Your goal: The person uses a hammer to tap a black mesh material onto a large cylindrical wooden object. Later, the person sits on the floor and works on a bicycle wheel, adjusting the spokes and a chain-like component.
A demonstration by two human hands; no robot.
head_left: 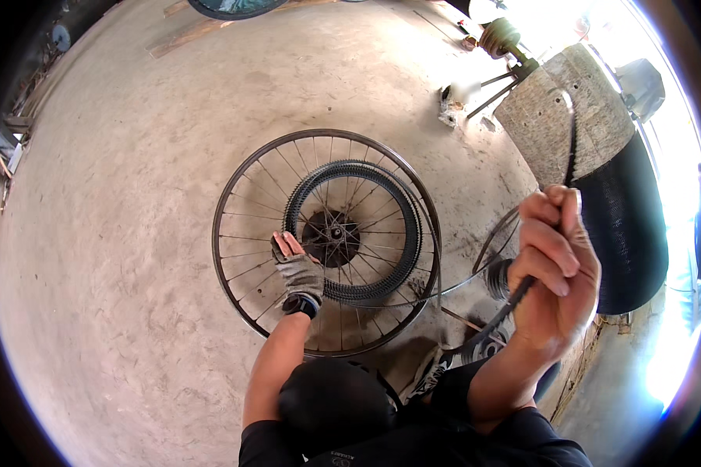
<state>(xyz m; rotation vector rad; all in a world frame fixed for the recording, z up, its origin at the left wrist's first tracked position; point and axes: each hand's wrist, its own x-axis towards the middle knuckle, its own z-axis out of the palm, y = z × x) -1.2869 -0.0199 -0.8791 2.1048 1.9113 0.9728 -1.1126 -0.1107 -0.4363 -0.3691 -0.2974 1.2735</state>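
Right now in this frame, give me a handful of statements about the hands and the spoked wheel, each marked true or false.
1. The round metal spoked wheel rim lies flat on the concrete floor. True.
2. The left hand wears a grey fingerless glove and rests on the spokes near the dark hub. True.
3. The right hand is empty. False: it grips a thin black strip.
4. The right hand is gloved. False: it is bare.
5. A black ribbed ring lies on the wheel around the hub. True.
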